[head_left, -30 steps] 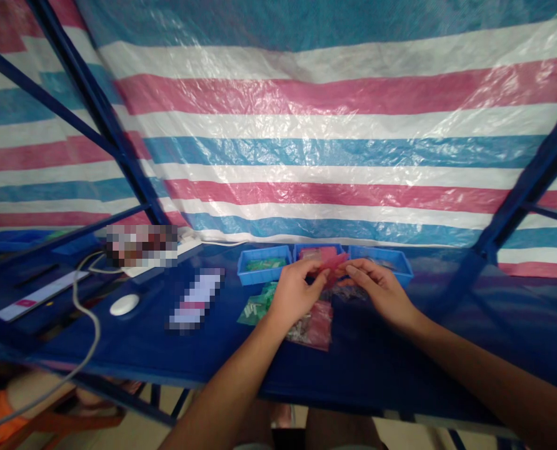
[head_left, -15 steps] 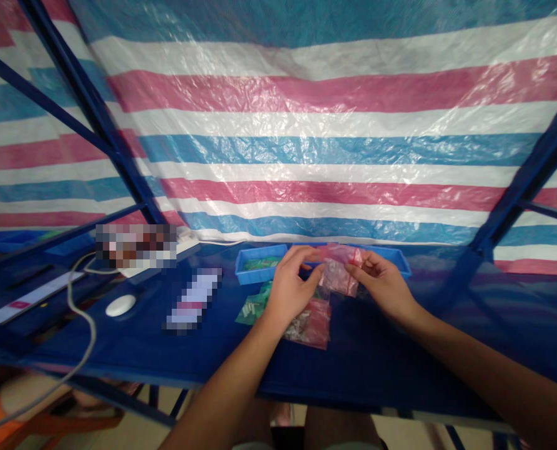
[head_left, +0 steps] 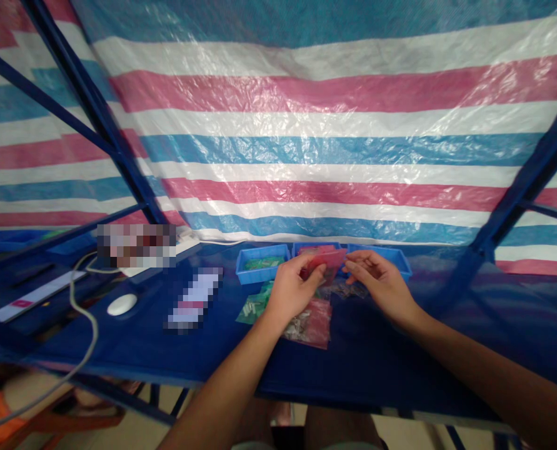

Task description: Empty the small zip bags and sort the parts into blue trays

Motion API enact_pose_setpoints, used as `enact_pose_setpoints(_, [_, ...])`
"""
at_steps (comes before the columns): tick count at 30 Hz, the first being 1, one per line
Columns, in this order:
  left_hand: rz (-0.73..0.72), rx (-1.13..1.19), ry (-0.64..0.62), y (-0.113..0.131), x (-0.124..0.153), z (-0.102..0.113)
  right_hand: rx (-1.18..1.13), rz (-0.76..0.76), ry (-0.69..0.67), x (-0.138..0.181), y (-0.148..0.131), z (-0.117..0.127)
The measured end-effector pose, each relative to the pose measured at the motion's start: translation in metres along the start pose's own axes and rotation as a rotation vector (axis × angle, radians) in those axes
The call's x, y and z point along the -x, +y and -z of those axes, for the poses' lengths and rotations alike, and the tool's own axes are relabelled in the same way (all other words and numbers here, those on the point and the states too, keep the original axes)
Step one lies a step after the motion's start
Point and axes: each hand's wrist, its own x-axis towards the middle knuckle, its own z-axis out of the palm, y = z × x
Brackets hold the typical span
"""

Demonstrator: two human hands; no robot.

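Striped plastic sheeting [head_left: 306, 147], red, white and blue, hangs behind a blue table [head_left: 414, 359]. Left hand [head_left: 293, 284]: pinches one pink bag [head_left: 332, 257], held before the middle blue tray [head_left: 296, 250]. Right hand [head_left: 381, 279]: fingers curl at the bag's right edge; whether they grip it, cannot tell. Second pink bag [head_left: 318, 328]: lies beside the left wrist [head_left: 277, 311]; green bags [head_left: 250, 307] lie opposite.

- Head-worn camera — looking forward and down across the glossy blue table [head_left: 381, 369] from its near side.
- Close range: bare left hand [head_left: 291, 286] and bare right hand [head_left: 380, 279], right of centre.
- Far — red, white and blue striped plastic sheet [head_left: 306, 147] fills the upper half.
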Motion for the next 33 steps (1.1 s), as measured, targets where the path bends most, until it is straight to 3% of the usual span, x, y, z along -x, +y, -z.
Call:
enact_pose_setpoints(2, [0.025,0.083,-0.022,-0.001,0.001,-0.002,0.000,0.012,0.020,-0.002,0.002,0.002])
enact_pose_setpoints(8, [0.053,0.171,-0.143,0.001,0.004,-0.006,-0.013,-0.074,-0.141,0.002,-0.003,0.000])
enact_pose_setpoints(14, [0.064,0.152,-0.216,-0.001,0.004,-0.005,-0.005,-0.057,-0.051,0.002,-0.003,0.005])
enact_pose_setpoints(21, [0.125,0.392,-0.074,-0.008,-0.003,-0.006,-0.058,-0.048,0.052,-0.006,0.004,0.016])
enact_pose_setpoints(30, [0.111,0.515,0.054,-0.014,-0.007,-0.007,-0.077,-0.106,-0.143,-0.004,0.002,0.008])
enact_pose_setpoints(33, [0.120,0.544,0.018,-0.014,-0.006,-0.008,-0.097,-0.119,-0.173,-0.003,0.004,0.005])
